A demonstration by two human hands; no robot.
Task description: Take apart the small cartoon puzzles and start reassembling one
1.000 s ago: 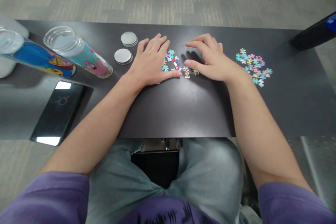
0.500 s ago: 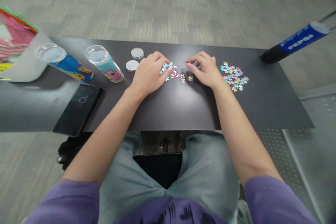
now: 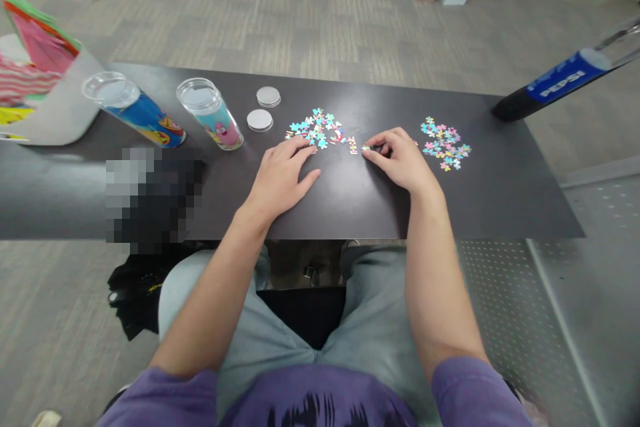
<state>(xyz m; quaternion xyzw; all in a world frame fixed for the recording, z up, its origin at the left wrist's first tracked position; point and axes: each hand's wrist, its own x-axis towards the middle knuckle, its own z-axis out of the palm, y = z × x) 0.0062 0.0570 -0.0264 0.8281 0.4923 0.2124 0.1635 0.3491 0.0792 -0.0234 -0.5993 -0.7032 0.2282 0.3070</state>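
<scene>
Just right of the strip [image 3: 353,145], the right hand [image 3: 406,159] has thumb and forefinger closed on a small puzzle piece [image 3: 367,148], down by the table [image 3: 330,213], its other fingers curled. Across from it, the left hand [image 3: 280,178] lies palm down, loosely open, thumb set apart from the fingers; nothing shows in its hold, and whether its fingertips touch a piece I cannot tell. Between the hands stands the strip, a short upright run of pieces, nearer the right hand. Directly ahead of the left fingertips spreads a loose heap [image 3: 320,125], mostly turquoise, with some red and white at its right end. Right of the right hand lies a pile [image 3: 447,145] of turquoise, pink and yellow pieces. Beyond the left hand, toward its left, sit two flat stacks of white discs [image 3: 259,120]. Farther left come a pink-figured tube [image 3: 224,123] and a blue tube [image 3: 150,117], both clear-topped, then a white bin [image 3: 83,103]. Well off past the right hand and pile, a Pepsi cylinder [image 3: 563,82] leans at the table's far corner
</scene>
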